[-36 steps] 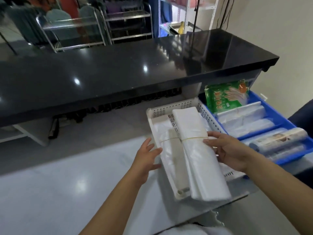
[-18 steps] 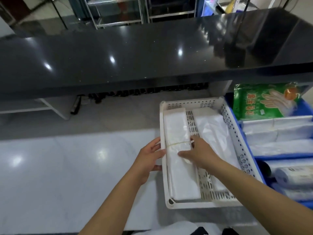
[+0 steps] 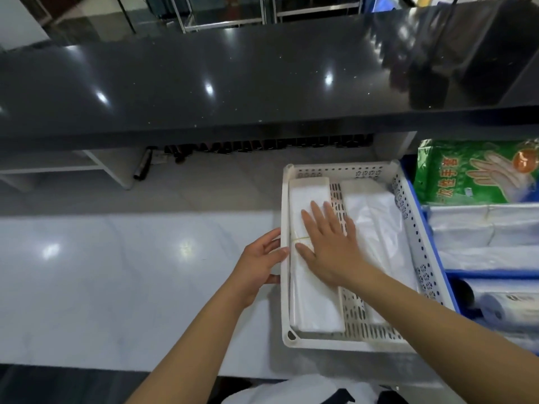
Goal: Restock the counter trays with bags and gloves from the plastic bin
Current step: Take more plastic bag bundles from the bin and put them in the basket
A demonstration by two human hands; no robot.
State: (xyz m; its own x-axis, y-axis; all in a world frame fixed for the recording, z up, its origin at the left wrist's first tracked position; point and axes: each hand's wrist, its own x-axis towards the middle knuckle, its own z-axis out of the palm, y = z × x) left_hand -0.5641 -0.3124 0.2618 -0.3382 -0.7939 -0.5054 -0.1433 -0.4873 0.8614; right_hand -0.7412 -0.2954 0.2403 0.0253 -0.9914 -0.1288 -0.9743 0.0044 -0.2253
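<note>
A white perforated tray sits on the pale counter. Along its left side lies a flat bundle of clear bags bound by a rubber band. A second bag bundle lies on the tray's right side. My right hand rests flat, fingers spread, on the left bundle. My left hand grips the tray's left rim, thumb over the edge. Right of the tray stands a blue plastic bin holding a green glove pack, folded bags and bag rolls.
A raised glossy black countertop runs across the back, overhanging a lower shelf with a power strip. The pale counter surface stretches left of the tray. Metal racks show beyond the black top.
The left bag bundle went from lifted above the tray to lying flat in its left side. My right hand opened and now presses flat on it. My left hand stays at the rim.
</note>
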